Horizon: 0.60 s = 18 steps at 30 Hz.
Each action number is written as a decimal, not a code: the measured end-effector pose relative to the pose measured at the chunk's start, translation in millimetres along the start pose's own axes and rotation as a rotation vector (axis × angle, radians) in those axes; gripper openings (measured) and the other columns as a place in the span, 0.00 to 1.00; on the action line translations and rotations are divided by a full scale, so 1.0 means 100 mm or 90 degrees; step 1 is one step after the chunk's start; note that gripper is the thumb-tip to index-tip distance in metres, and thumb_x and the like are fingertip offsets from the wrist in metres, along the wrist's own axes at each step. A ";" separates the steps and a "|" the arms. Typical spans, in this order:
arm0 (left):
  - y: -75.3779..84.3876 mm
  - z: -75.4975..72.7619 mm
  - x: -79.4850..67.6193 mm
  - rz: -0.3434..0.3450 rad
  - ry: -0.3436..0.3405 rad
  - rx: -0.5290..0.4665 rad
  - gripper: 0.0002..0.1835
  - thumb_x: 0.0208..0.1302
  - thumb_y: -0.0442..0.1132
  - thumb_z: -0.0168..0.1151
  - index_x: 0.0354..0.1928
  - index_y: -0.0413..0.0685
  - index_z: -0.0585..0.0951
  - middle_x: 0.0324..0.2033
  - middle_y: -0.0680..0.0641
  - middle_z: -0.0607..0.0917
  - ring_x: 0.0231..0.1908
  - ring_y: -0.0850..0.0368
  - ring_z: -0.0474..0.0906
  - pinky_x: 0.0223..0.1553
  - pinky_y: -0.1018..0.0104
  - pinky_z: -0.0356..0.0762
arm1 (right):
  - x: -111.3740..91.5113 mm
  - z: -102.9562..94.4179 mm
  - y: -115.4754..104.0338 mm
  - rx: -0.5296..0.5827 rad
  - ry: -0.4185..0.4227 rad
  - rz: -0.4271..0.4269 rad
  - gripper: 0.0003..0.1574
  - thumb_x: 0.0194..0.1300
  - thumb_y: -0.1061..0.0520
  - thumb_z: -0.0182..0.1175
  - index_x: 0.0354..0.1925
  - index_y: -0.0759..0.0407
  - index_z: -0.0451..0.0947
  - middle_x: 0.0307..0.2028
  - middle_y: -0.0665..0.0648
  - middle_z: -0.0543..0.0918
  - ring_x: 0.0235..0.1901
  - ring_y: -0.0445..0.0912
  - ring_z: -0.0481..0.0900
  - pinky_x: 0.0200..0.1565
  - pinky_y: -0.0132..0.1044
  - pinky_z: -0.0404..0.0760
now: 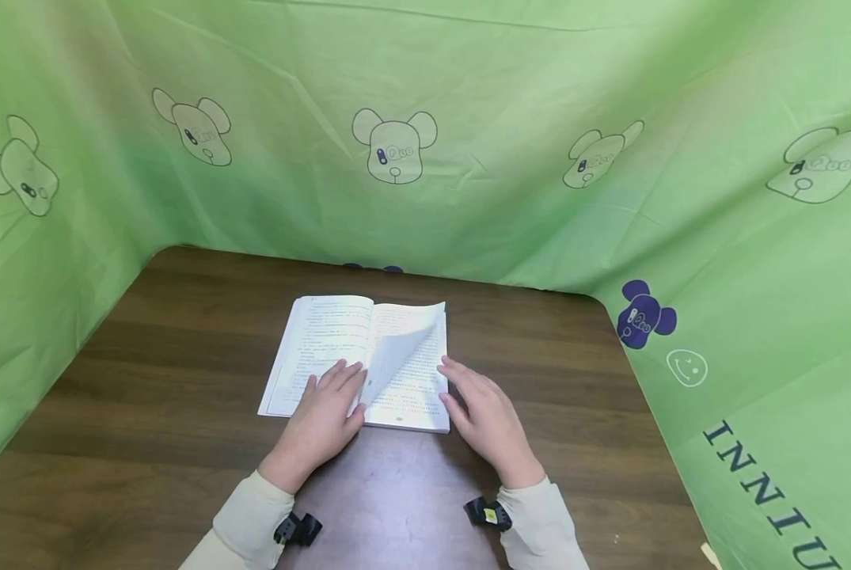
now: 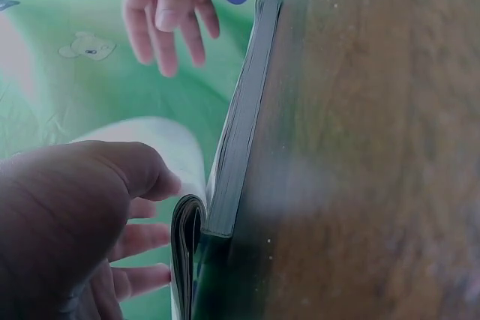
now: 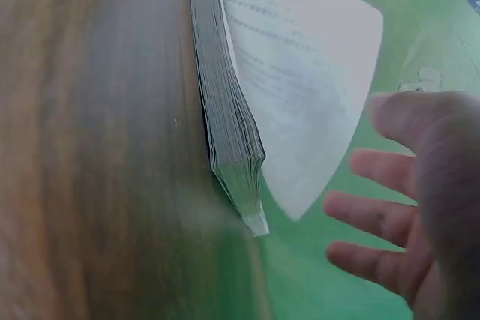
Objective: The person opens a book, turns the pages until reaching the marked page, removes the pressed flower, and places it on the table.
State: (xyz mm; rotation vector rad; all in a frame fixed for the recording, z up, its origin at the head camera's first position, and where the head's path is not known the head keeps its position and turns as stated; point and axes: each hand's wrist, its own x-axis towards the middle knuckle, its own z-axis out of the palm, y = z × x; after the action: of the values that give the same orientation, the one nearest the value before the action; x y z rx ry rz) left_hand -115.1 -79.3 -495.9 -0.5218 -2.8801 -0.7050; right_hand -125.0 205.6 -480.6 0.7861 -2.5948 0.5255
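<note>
An open book (image 1: 414,388) with printed text lies on the table. One of its pages (image 1: 394,356) stands lifted and curled over the right half, its lower corner bent toward the spine; the right wrist view shows this raised page (image 3: 307,88) from the side. My left hand (image 1: 321,419) rests on the lower part of the left page, fingers spread, thumb beside the spine. At the book's right edge is my right hand (image 1: 488,419), its fingers relaxed and apart, holding nothing. In the right wrist view these fingers (image 3: 371,219) stand away from the raised page.
The book lies on a dark wooden table (image 1: 183,348) with rounded far corners. A green curtain (image 1: 496,206) printed with bear heads hangs behind and along both sides. Each wrist carries a black strap, such as the one on the right wrist (image 1: 489,514).
</note>
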 end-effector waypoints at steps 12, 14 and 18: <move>-0.06 0.00 0.03 -0.033 0.225 0.000 0.62 0.57 0.46 0.77 0.81 0.38 0.43 0.77 0.31 0.58 0.75 0.33 0.56 0.68 0.27 0.58 | -0.07 0.03 0.02 0.090 -0.267 0.032 0.37 0.68 0.42 0.67 0.69 0.56 0.75 0.76 0.55 0.67 0.78 0.55 0.58 0.76 0.62 0.52; -0.06 -0.01 0.02 -0.030 0.247 0.002 0.64 0.54 0.44 0.79 0.81 0.39 0.44 0.79 0.34 0.51 0.78 0.33 0.48 0.69 0.25 0.54 | -0.06 0.03 0.01 0.099 -0.270 0.038 0.38 0.67 0.41 0.67 0.69 0.57 0.76 0.76 0.55 0.67 0.78 0.55 0.58 0.75 0.63 0.52; -0.06 -0.04 0.02 -0.013 0.255 0.016 0.63 0.50 0.40 0.81 0.81 0.40 0.48 0.81 0.38 0.46 0.79 0.33 0.39 0.69 0.22 0.45 | -0.05 0.02 0.00 0.098 -0.272 0.047 0.39 0.67 0.40 0.67 0.69 0.56 0.76 0.76 0.54 0.67 0.78 0.54 0.58 0.75 0.63 0.52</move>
State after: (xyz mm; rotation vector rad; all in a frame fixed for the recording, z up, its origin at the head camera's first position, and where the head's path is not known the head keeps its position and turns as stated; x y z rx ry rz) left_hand -119.2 -85.3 -494.5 -0.3061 -2.5181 -0.6857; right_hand -121.4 206.9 -484.8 0.9434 -3.0114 0.6439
